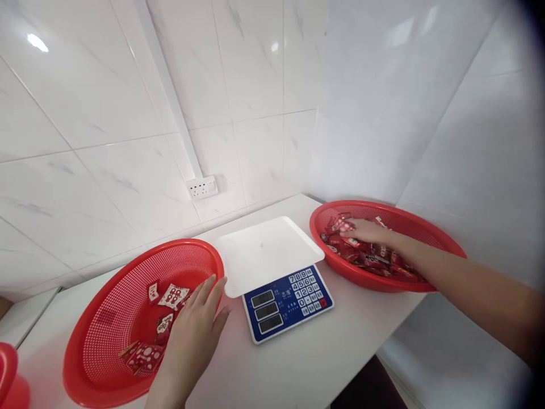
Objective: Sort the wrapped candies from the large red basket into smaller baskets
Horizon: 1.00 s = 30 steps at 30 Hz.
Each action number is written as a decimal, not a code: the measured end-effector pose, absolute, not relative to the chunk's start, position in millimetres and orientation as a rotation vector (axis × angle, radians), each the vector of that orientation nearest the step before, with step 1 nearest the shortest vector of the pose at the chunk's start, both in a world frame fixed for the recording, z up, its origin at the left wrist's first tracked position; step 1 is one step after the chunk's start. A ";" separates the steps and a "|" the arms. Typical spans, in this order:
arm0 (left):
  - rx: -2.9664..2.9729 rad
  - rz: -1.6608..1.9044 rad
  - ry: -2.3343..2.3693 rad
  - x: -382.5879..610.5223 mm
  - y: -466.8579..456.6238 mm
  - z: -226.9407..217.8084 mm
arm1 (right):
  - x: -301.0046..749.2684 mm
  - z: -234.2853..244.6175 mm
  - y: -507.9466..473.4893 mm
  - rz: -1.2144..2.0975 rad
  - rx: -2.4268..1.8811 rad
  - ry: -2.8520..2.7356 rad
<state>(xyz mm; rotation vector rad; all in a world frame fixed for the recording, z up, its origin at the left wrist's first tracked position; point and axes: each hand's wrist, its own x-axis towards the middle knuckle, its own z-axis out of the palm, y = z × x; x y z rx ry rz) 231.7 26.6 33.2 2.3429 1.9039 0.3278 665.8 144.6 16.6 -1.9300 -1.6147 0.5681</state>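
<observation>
Clock ref: scale (276, 304) at centre, 12 toward the wall.

Left hand (198, 326): at 8 o'clock, back of hand up, forearm in from 7. Fingers extended and loosely spread toward 1, thumb apart. It overlaps the inner rim of the left basket (113, 289); can't tell if it's in contact.

Right hand (368, 232): at 2 o'clock, inside the right basket (374, 282). Forearm crosses its rim from 4, fingers point to 9–10. Fingers closed on a pink-and-white packet (344, 225), on top of a heap of red packets (378, 257).

Left basket sits at 8–9 on the worktop (323, 352) with a few packets: a white one with red print (174, 296), a red one with white dots (147, 357). Lettering on packets too small to read.

Scale writing: 志准 on the blue panel. Keypad (307, 292) shows 7-8-9, 4-5-6, 1-2-3, then 0 and a dot, plus a red key at lower right. Three stacked displays (267, 311), digits too faint. White pan (264, 250) toward 12. Wall socket (202, 187) at 11.
</observation>
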 end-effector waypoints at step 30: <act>0.399 1.154 0.525 297.5 47.7 15.1 | 410.5 30.7 91.6 1.194 -1.024 -1.943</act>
